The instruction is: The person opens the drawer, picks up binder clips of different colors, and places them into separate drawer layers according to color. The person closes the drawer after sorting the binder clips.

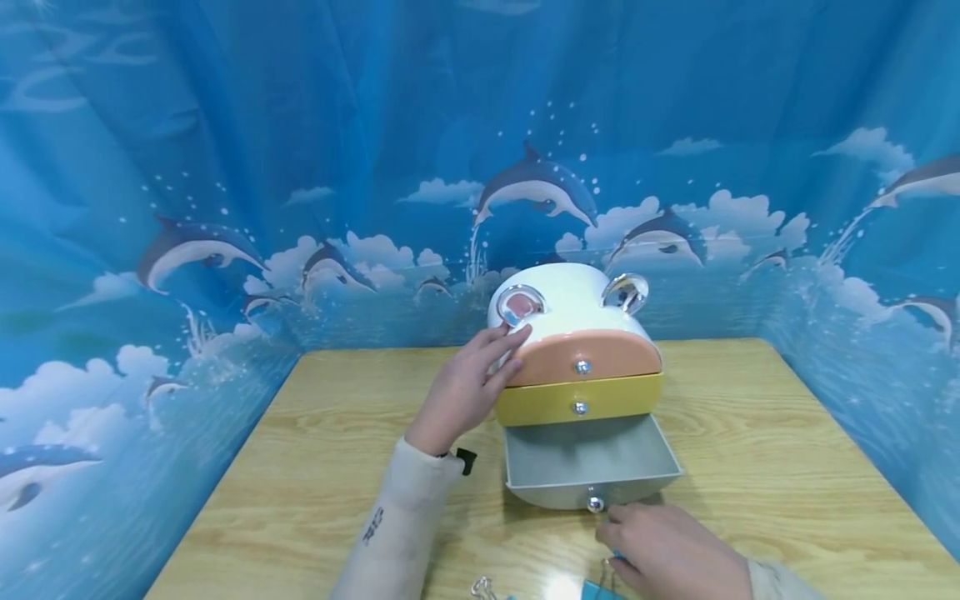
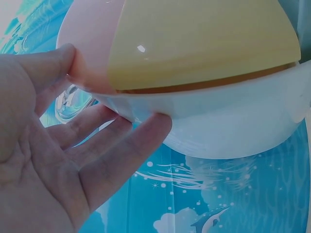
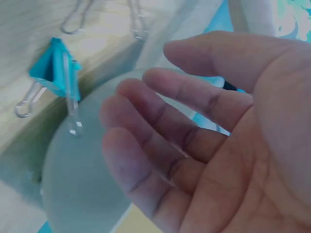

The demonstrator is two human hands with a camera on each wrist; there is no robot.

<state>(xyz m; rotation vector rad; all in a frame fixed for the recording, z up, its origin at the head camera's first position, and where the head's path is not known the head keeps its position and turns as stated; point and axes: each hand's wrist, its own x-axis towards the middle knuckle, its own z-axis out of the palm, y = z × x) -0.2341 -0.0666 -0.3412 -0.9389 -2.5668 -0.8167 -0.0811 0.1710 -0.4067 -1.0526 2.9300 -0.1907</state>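
Observation:
A small white drawer box (image 1: 573, 292) with two silver ears stands on the table. Its orange-pink top drawer (image 1: 547, 354) and yellow middle drawer (image 1: 540, 406) are closed, while the grey bottom drawer (image 1: 551, 497) is pulled out, with a bare floor. My left hand (image 1: 461, 387) holds the box's left side, thumb on the top drawer's front and fingertips against the white shell. Beside the silver knob (image 1: 595, 504) of the grey drawer is my right hand (image 1: 671, 546), its fingers loosely bent around nothing. A blue binder clip (image 3: 56, 70) lies near that drawer in the right wrist view.
Along the table's near edge lie another blue binder clip (image 1: 600, 592) and a clip's silver wire handle (image 1: 482, 587). The wooden table (image 1: 345, 433) ends at a blue dolphin-print curtain (image 1: 405, 208) behind and on both sides.

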